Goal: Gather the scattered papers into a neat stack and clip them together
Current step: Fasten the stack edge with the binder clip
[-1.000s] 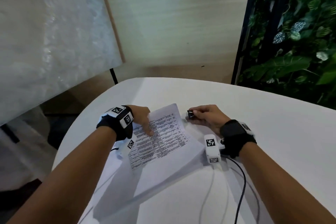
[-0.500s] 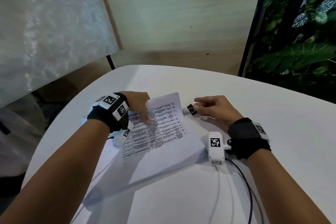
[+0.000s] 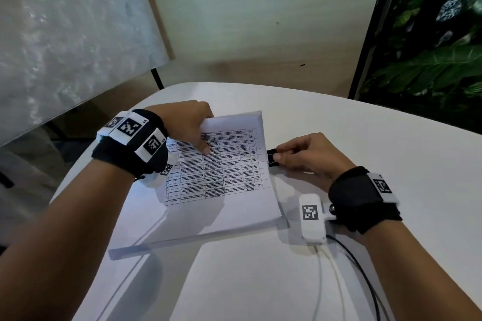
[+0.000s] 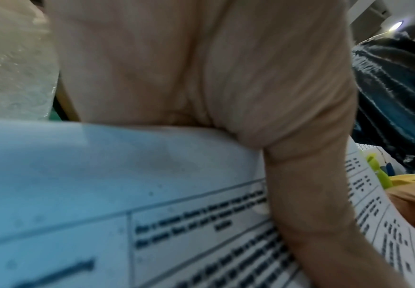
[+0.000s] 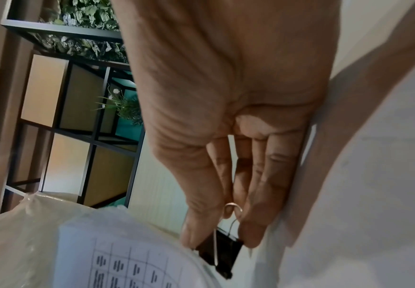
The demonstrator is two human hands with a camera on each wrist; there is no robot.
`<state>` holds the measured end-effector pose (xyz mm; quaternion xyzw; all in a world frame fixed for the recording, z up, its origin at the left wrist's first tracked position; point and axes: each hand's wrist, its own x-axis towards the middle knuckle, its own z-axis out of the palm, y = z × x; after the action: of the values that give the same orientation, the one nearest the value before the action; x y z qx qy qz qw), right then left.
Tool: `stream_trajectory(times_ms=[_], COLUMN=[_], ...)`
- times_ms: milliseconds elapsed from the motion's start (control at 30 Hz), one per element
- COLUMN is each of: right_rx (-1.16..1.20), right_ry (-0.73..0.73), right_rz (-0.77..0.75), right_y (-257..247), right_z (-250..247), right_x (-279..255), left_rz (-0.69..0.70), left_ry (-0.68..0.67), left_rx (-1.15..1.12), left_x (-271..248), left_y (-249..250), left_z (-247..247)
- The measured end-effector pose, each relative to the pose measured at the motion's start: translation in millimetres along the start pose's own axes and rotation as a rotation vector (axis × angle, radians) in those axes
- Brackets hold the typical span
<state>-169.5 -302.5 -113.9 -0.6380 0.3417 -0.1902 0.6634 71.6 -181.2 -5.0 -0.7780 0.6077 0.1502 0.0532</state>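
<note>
A stack of white papers (image 3: pixel 221 190) with a printed table on top lies on the white table (image 3: pixel 391 151). My left hand (image 3: pixel 190 125) grips the stack's far left corner, thumb on the top sheet, fingers curled under the raised edge; the left wrist view shows the thumb (image 4: pixel 300 194) lying across the printed sheet (image 4: pixel 176 233). My right hand (image 3: pixel 307 154) pinches a black binder clip (image 3: pixel 272 157) by its wire handles at the stack's right edge. In the right wrist view the binder clip (image 5: pixel 222 255) sits against the paper edge (image 5: pixel 127 263).
A white wrist camera unit (image 3: pixel 311 217) with black and white cables (image 3: pixel 365 281) lies on the table near my right wrist. A frosted panel (image 3: pixel 65 34) stands at the back left and a plant wall (image 3: pixel 430 47) at the back right.
My left hand has lifted the stack's far corner, curving the sheets. My right hand has brought the binder clip closer to the paper's right edge.
</note>
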Motion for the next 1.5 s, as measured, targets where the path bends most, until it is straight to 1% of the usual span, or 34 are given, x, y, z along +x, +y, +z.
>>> stream_trajectory(times_ms=[67, 167, 400, 467, 600, 800, 967, 1233, 1433, 1500], right_rx=[0.047, 0.141, 0.147, 0.134, 0.099, 0.136, 0.157, 0.191, 0.192, 0.177], right_ry=[0.016, -0.006, -0.076, -0.061, 0.018, 0.032, 0.045, 0.087, 0.053, 0.036], right_rz=[0.003, 0.014, 0.000, -0.017, -0.063, -0.061, -0.082, -0.119, -0.120, -0.118], right_y=[2.0, 5.1, -0.1, -0.5, -2.7, -1.3, -2.5, -6.8, -4.9, -4.4], right_z=[0.6, 4.6, 12.4, 15.6, 19.5, 20.4, 20.0, 16.1, 13.2, 11.9], right_x=[-0.7, -1.0, -8.5, -7.7, -5.6, -4.0, -5.9, -9.9, -6.6, -5.7], left_rz=[0.004, -0.002, -0.059, -0.068, -0.078, -0.084, -0.109, -0.046, -0.009, 0.002], left_ry=[0.001, 0.000, 0.047, 0.051, 0.049, -0.009, -0.051, -0.132, -0.183, -0.219], left_rx=[-0.021, -0.026, 0.021, 0.033, 0.042, -0.036, -0.055, -0.076, -0.112, -0.140], left_x=[-3.2, -6.2, -9.8, -11.9, -17.7, -24.4, -20.5, -1.7, 9.4, 11.9], left_y=[-3.5, -6.8, -10.1, -9.9, -7.9, -5.4, -1.1, -0.2, 1.3, 0.7], left_z=[-3.2, -5.1, -3.0, -5.0, -11.5, -20.6, -23.2, -15.3, -12.4, -13.1])
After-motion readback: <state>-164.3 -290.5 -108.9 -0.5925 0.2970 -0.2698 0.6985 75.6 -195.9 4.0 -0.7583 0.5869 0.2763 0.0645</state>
